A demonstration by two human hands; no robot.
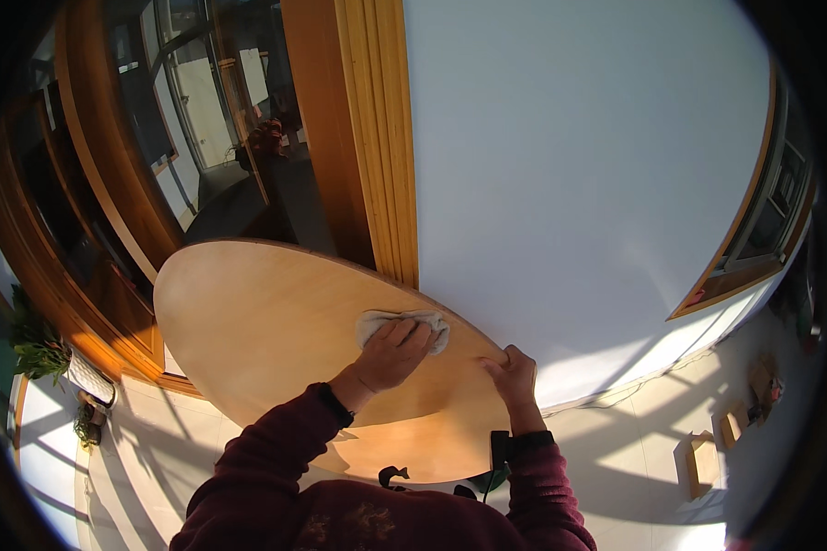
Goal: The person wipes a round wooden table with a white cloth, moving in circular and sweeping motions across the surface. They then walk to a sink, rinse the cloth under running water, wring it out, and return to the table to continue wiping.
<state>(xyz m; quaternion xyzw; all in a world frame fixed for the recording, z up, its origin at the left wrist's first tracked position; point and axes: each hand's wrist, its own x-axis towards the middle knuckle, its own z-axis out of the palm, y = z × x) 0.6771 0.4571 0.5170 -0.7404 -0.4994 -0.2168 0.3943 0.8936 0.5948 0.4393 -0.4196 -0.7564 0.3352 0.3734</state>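
Observation:
A large round wooden tabletop [269, 324] is tilted in front of me, its far edge near the wall and door frame. My left hand [396, 351] presses a folded whitish cloth [372, 325] flat on the wood, near the far edge. My right hand [513, 375] grips the board's right rim, the thumb on the upper face and the fingers over the edge. Sunlight falls on the near part of the board, close to my body. What supports the board is hidden.
A white wall [579, 193] and a wooden door frame [379, 138] stand beyond the board. At the left is a potted plant [89, 375]. Wooden pieces [703, 465] and a cable [613, 403] lie on the tiled floor at the right.

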